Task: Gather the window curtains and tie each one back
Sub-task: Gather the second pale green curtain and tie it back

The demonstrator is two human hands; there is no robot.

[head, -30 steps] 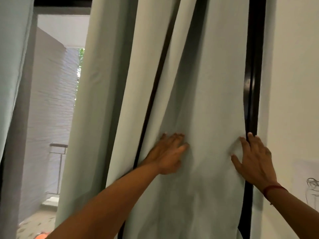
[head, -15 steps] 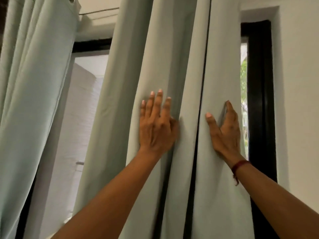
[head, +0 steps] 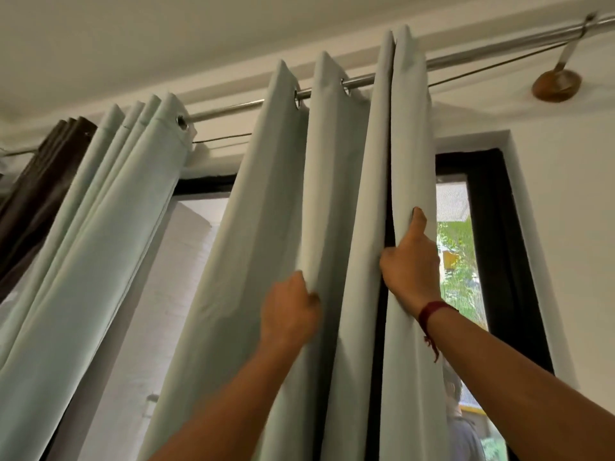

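A pale green eyelet curtain [head: 253, 227] hangs in folds from a metal rod [head: 472, 54] across the window. My left hand [head: 289, 311] is closed around a fold near the curtain's middle. My right hand [head: 411, 261] grips the rightmost folds, thumb pointing up, with a red thread on the wrist. A second pale green curtain [head: 100, 227] hangs bunched at the left, apart from both hands.
A dark brown curtain [head: 40, 181] hangs at the far left. The black window frame [head: 499, 244] stands at the right, with greenery and a person outside behind the mesh. A wooden wall bracket [head: 555, 84] holds the rod's right end. White wall fills the right side.
The view has tilted up to the rod. Both hands rose along the curtain and went from pressing flat on the cloth to gripping folds, pushing them closer together.
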